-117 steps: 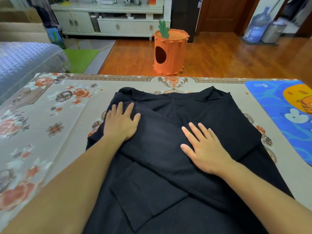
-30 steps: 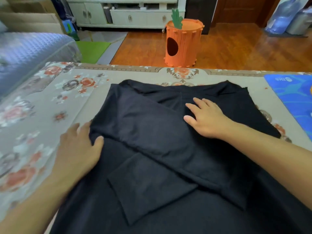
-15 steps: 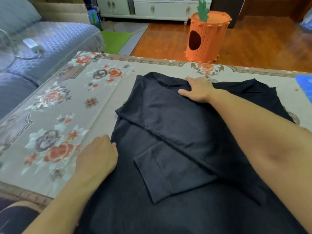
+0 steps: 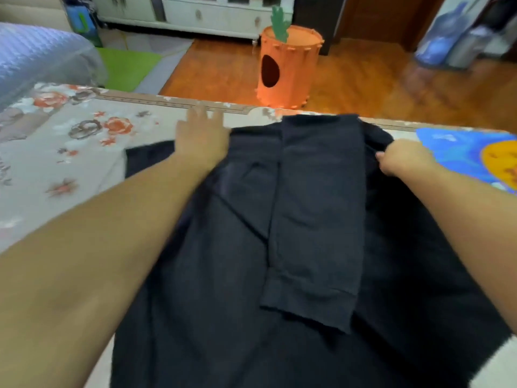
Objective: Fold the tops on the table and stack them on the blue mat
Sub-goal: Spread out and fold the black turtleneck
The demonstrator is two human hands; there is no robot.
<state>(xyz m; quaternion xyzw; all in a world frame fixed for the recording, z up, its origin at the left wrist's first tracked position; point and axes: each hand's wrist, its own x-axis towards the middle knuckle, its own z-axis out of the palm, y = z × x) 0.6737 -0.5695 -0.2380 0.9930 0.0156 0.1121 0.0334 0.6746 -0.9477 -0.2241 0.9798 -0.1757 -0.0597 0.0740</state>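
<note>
A black top [image 4: 307, 219] lies spread on the floral tablecloth [image 4: 70, 169], one sleeve folded straight down its middle with the cuff toward me. My left hand [image 4: 201, 138] rests with straight fingers on the top's far left shoulder, reaching to the table's far edge; it is blurred. My right hand [image 4: 402, 161] has its fingers curled round the fabric at the far right shoulder. The blue mat [image 4: 458, 152], with an orange shape on it, lies at the right edge of the table, just beyond my right hand.
An orange carrot-shaped bin [image 4: 288, 68] stands on the wooden floor behind the table. A grey-blue sofa [image 4: 36, 60] sits at the far left. White cabinets [image 4: 212, 12] line the back wall, with a water bottle [image 4: 442, 37] at the far right.
My left hand has gone from the top's near left edge to its far left shoulder. My right hand has shifted from the collar to the right shoulder. The sleeve now lies straight down the middle.
</note>
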